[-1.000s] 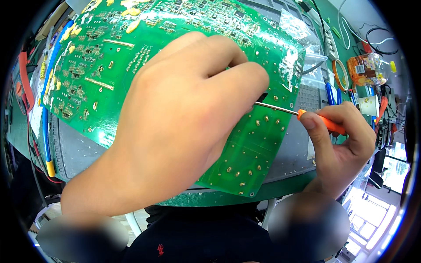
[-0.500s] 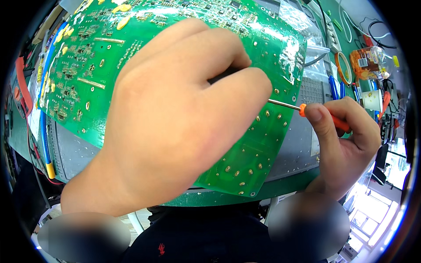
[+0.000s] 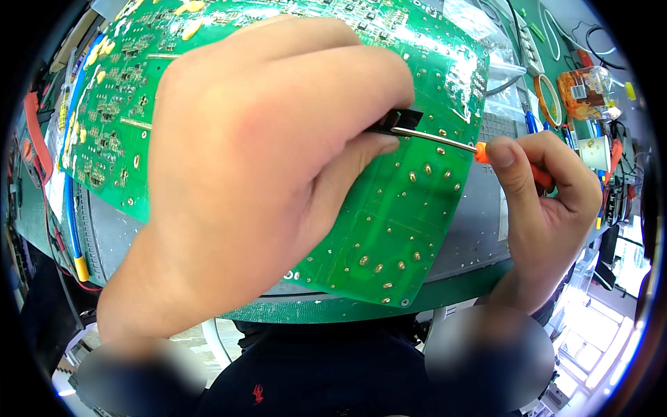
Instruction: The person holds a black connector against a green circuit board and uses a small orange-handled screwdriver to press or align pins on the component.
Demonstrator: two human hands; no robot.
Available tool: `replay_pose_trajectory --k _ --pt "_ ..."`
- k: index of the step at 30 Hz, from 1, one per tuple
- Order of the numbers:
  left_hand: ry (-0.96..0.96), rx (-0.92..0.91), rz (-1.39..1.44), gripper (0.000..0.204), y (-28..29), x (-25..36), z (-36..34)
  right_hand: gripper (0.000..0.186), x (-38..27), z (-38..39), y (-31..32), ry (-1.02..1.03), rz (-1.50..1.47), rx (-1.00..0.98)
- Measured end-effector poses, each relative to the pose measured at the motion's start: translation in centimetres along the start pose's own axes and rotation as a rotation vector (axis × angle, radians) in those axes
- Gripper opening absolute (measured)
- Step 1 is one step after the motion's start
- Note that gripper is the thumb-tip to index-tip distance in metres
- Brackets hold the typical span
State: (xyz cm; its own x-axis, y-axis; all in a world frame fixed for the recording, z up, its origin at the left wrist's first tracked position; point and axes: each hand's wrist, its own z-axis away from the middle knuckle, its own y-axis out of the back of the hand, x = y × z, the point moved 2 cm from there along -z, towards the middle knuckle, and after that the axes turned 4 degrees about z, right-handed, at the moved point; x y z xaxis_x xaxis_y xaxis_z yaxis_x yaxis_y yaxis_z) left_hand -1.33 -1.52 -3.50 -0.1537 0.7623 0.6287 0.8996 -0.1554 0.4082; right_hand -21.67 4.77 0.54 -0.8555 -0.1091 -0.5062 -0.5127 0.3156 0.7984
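Note:
A large green circuit board (image 3: 375,236), dotted with solder joints, lies beneath both hands. Above it my left hand (image 3: 257,153) pinches a small black part (image 3: 408,118) between thumb and fingers; most of that part is hidden by the hand. My right hand (image 3: 549,194) grips a screwdriver (image 3: 445,140) by its orange handle, with the thumb and curled fingers around it. The screwdriver's metal shaft points left, and its end meets the black part, as far as I can see.
A grey mat (image 3: 114,236) lies under the board on the green table. Along the left runs a blue cable (image 3: 70,222), near a red-cased device (image 3: 35,135). At the right are a tape roll (image 3: 547,101), a plastic jar (image 3: 587,97), a white cup (image 3: 593,154) and clear plastic bags (image 3: 504,104).
My left hand has turned and drawn back left, bringing the black part and the screwdriver's end into sight. The shaft tilts more steeply; the right hand stays nearly in place.

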Motion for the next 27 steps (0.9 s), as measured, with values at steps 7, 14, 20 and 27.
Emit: replay_pose_trajectory --k 7,14,20,27 --pt "-0.023 -0.038 0.024 0.030 -0.1 -0.4 0.0 0.028 0.7 0.1 -0.3 0.118 0.017 0.011" --pt "-0.005 -0.124 -0.030 0.030 0.3 0.1 -0.5 0.024 0.3 0.1 -0.2 0.189 0.063 -0.001" --pt "0.020 -0.251 -0.130 0.029 0.9 1.3 -1.7 0.021 0.1 0.1 0.1 0.180 0.088 -0.031" --pt "-0.065 -0.144 -0.083 0.029 0.4 0.4 -0.8 0.019 0.3 0.1 0.0 0.211 0.040 -0.021"
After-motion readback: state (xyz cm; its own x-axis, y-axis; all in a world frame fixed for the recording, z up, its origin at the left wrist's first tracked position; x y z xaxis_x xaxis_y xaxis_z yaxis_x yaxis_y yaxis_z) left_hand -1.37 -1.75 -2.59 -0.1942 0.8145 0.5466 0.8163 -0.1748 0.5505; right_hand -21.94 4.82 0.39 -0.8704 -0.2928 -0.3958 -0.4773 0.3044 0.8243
